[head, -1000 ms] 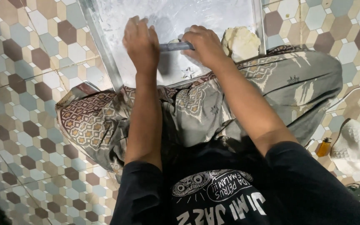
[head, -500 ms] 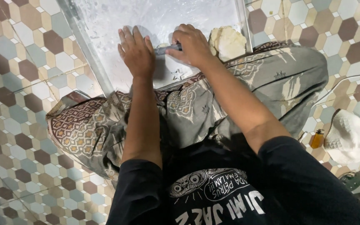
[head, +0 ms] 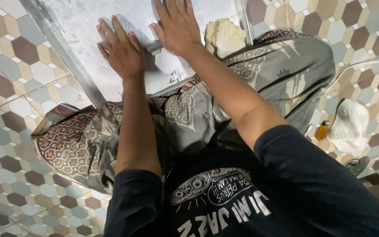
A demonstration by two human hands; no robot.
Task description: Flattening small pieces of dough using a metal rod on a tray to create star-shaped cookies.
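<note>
Both hands (head: pixel 123 52) farther up the tray (head: pixel 84 22), tool (head: pixel 154 46) perhaps half-hidden.

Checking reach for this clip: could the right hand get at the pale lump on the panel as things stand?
Probably yes. The lump lies just beside the right hand on the metal panel, with nothing between them.

Your left hand (head: pixel 121 50) lies flat on the pale metal sheet (head: pixel 84 22) that rests on the hexagon-tiled floor (head: pixel 9 70) in front of your knees, and your right hand (head: pixel 176 26) lies just to its right on the same sheet, with the small grey metal tool (head: pixel 153 46) between the two hands and touching both. The crumpled cream cloth (head: pixel 224 37) sits at the sheet's right edge, beside your right wrist and against the patterned sarong (head: pixel 189 114) over your legs

Well off to your right on the floor lie the white cap (head: pixel 349 125) and, just left of it, the small amber bottle (head: pixel 322 130)
</note>
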